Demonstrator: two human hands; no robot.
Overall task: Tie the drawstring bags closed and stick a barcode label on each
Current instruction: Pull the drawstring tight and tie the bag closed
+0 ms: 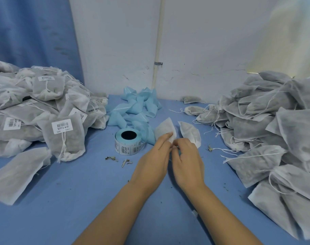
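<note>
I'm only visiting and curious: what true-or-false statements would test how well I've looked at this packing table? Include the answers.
1. The bags in the left pile carry barcode labels. True.
2. The label roll lies to the right of both hands. False: it lies on the table to the left of them.
3. The left hand and the right hand both hold a white bag between them. True.
4. Every bag in the right pile shows a label. False: no labels are visible there, only loose drawstrings.
5. The heap of backing paper behind the roll is red. False: it is light blue.
</note>
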